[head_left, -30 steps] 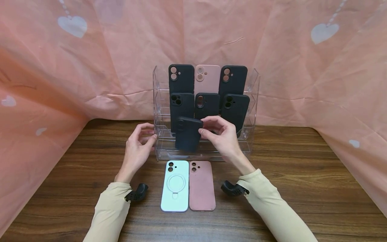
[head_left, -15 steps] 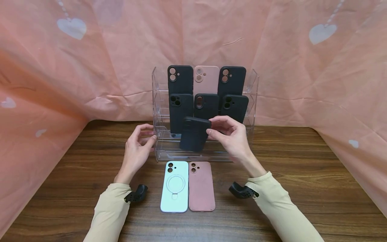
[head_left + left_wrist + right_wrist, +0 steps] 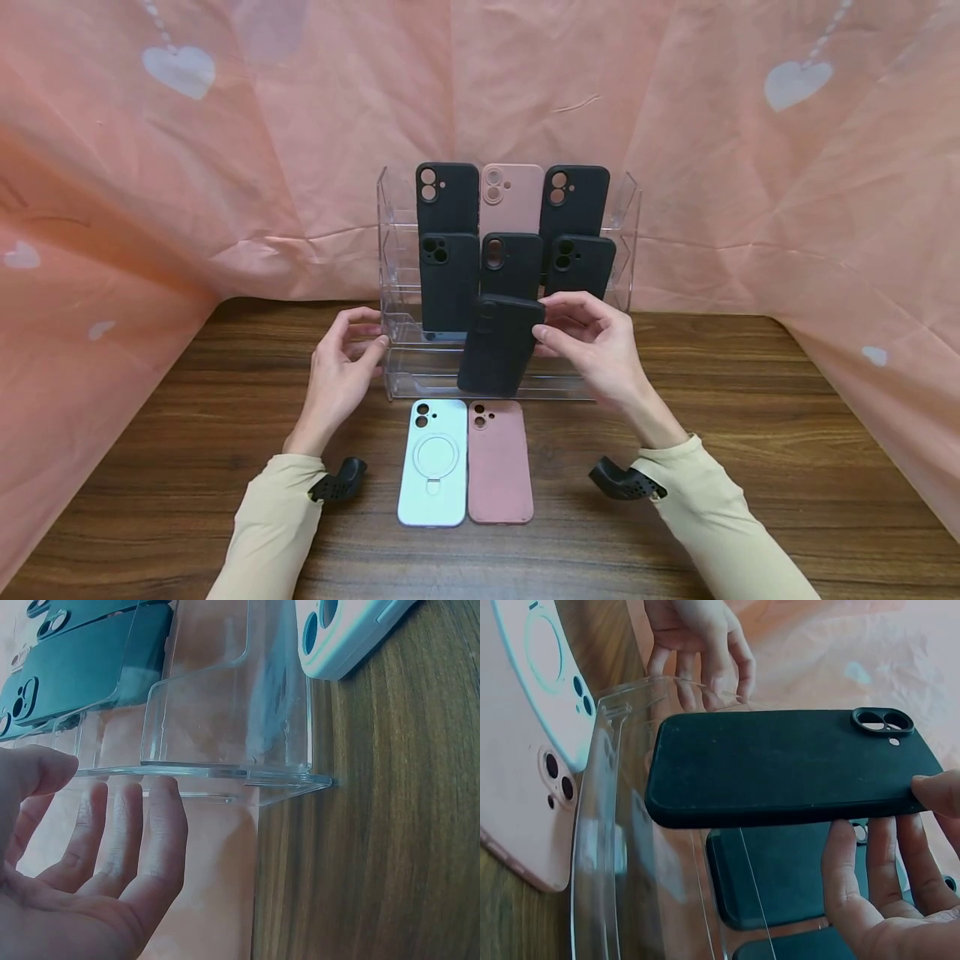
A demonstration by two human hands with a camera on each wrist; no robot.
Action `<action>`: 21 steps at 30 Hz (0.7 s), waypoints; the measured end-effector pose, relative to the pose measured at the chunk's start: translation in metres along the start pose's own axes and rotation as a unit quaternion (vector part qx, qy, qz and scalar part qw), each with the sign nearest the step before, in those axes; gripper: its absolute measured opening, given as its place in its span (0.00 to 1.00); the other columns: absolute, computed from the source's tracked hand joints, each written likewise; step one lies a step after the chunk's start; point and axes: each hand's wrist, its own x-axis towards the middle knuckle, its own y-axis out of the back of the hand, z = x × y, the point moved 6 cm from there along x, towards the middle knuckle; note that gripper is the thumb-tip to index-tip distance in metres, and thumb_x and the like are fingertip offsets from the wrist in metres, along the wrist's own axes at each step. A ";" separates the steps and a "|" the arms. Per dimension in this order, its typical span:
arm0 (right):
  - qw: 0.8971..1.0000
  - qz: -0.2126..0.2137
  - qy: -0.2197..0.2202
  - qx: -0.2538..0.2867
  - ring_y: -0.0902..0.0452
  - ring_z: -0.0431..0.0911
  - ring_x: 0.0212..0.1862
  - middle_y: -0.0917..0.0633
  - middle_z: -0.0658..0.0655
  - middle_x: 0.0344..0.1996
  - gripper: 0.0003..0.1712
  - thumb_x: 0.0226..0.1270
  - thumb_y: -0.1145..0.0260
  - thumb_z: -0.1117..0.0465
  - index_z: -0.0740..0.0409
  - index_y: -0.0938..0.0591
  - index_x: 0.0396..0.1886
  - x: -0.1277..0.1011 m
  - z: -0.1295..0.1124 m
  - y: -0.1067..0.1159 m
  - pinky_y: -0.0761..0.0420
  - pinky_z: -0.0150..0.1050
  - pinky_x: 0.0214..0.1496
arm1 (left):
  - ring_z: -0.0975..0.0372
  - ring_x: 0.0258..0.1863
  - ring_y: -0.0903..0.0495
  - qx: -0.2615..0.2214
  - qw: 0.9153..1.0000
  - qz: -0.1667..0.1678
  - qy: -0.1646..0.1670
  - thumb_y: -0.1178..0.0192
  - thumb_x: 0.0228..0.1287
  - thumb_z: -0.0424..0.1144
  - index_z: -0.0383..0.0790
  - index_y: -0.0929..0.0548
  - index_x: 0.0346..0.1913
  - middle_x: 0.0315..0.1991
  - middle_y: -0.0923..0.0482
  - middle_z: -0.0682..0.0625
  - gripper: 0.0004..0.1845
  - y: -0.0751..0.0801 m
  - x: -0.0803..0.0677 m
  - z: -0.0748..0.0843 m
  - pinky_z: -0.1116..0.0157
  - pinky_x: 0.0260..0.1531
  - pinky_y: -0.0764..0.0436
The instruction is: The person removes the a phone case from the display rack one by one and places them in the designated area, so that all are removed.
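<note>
My right hand [image 3: 596, 346] pinches a black phone case [image 3: 501, 346] by the side near its camera end, thumb in front and fingers behind. The case leans in front of the lowest step of a clear acrylic display stand [image 3: 427, 385]. In the right wrist view, the case's back faces the camera, with its two-hole camera ring showing. My left hand [image 3: 347, 358] holds the stand's left side panel, thumb at its front edge and bent fingertips against its outer face. A white phone case [image 3: 431, 508] and a pink phone case [image 3: 501, 475] lie side by side before the stand.
On the stand's back tier are two black cases and a light pink case [image 3: 517, 200]. Several black cases, such as the left one [image 3: 450, 287], fill the tier below. A pink cloth [image 3: 315, 150] hangs around the wooden table [image 3: 750, 433].
My right hand has moved to the right and slightly towards me with the black phone case, uncovering more of the left black case. My left hand has stayed at the stand's side.
</note>
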 end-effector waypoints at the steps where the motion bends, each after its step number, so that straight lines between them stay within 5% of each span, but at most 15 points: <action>1: 1.000 0.000 -0.002 -0.001 0.12 0.43 0.38 0.12 0.51 0.40 0.21 0.61 0.30 0.78 0.54 0.15 0.50 -0.001 0.000 0.001 0.09 0.47 0.42 | 0.47 0.50 0.13 0.000 1.000 0.000 0.000 0.38 0.72 0.34 0.46 0.24 0.62 0.54 0.18 0.40 0.19 0.000 0.000 0.000 0.59 0.36 0.09; 21: 0.998 -0.026 -0.033 -0.039 0.11 0.40 0.36 0.13 0.50 0.38 0.22 0.63 0.32 0.79 0.61 0.18 0.55 -0.025 0.005 0.037 0.09 0.48 0.37 | 0.47 0.49 0.13 -0.003 1.000 0.002 -0.005 0.38 0.71 0.33 0.46 0.23 0.62 0.53 0.18 0.40 0.19 -0.001 0.000 0.000 0.60 0.35 0.09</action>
